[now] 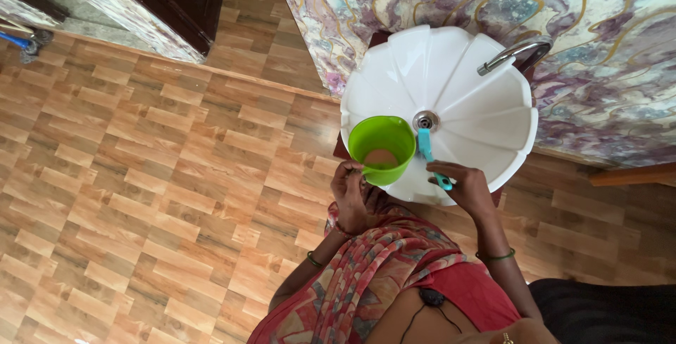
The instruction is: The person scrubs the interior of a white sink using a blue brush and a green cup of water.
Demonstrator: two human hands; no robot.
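Spillage looks like the nearest risk — the green mug [382, 149] sits at the centre of the frame over the near lip of the white scalloped basin [486, 104], gripped only by its handle in the left hand [350, 192], whose fingers are curled tight around that handle. Tilted a little further toward the person, the mug would likely tip its contents onto the patterned red cloth [366, 273] or the wood-look floor [141, 175] at lower left rather than into the bowl.

Inside the mug a brownish, cloudy liquid fills the bottom part; how deep it runs I cannot tell. The basin itself appears dry and holds nothing beyond its metal drain [425, 120] near the middle.

Just right of the mug, the right hand [465, 188] closes firmly on the lower end of a turquoise brush [431, 155], its head pointing up toward the drain. A wet handle could slip from that grip — the brush would then probably drop into the bowl or knock the mug's rim, since the two stand just beside each other.

At upper right the chrome tap [512, 55] reaches over the rim; no water shows running from it.
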